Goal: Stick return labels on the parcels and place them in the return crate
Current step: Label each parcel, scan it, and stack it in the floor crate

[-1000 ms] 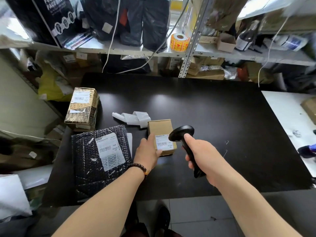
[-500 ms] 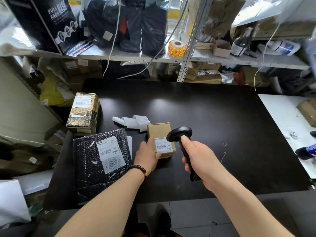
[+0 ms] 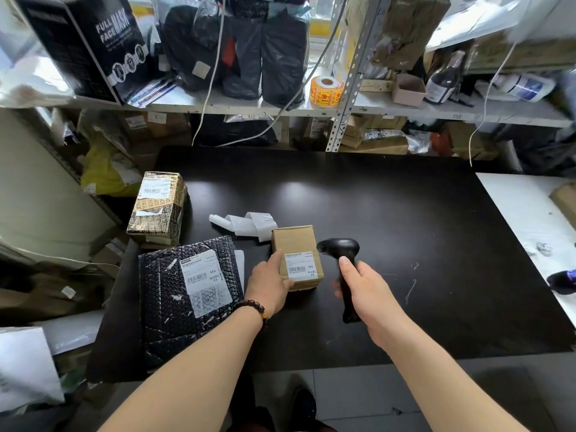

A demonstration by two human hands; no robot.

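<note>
Starting at the table's (image 3: 405,213) nine o'clock edge: gold box (image 3: 157,210), upright, labelled on top. At its six o'clock, close by, black mailer (image 3: 187,294), lying flat, labelled side up. At the mailer's one o'clock, curled white strip (image 3: 246,224) on the tabletop, running up against the far left corner of the brown box (image 3: 294,241). Toward the table's seven o'clock, left hand (image 3: 269,283), beaded bracelet (image 3: 254,307) at the wrist: grips the brown box from its nine o'clock side, thumb laid on the top face beside the label (image 3: 300,265), fingers curled round the near left corner. Brown box itself: flat on the table, label up. At its three o'clock, just beside it, black scanner (image 3: 343,260), head turned toward the label; contact with the box impossible to tell. Wrapped round the scanner's handle, right hand (image 3: 366,285), one fingertip up on the neck, remaining fingers curled and partly blurred. At the table's three o'clock, white table (image 3: 523,207). At twelve o'clock, on the shelf (image 3: 249,104) behind, orange sticker roll (image 3: 325,90).
</note>
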